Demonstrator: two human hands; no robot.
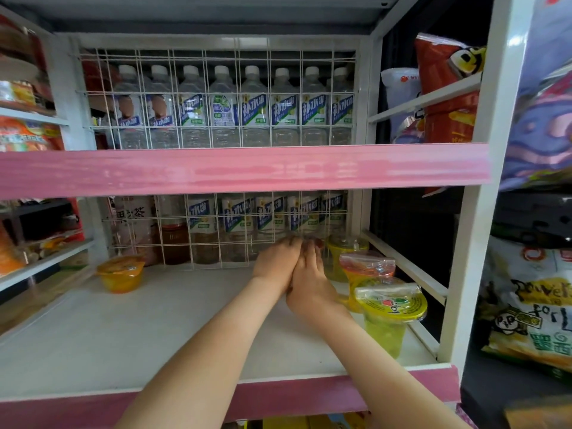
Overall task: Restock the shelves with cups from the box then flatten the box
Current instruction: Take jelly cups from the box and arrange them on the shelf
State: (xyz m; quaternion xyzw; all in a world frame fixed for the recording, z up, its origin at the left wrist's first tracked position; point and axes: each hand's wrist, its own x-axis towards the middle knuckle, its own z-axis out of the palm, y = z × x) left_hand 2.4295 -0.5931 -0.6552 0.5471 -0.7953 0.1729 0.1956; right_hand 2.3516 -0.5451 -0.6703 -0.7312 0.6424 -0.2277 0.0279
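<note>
Two bare hands meet on the white lower shelf (154, 320), pressed side by side at its far right, just in front of the white wire grid (216, 243). The left hand (275, 261) and right hand (311, 281) touch along their inner edges. Their fingers (291, 243) bend down at the grid and are blurred, so I cannot tell whether they hold anything. Three plastic cups stand in a row along the right edge of the shelf: a yellow-green cup with a yellow lid (390, 308) nearest, an orange cup with an orange-red lid (363, 267) behind it, and a yellow cup (345, 249) farthest, just beside the right hand. One squat orange cup (121, 274) stands alone at the far left. Labelled drink bottles (235, 218) line up behind the grid.
</note>
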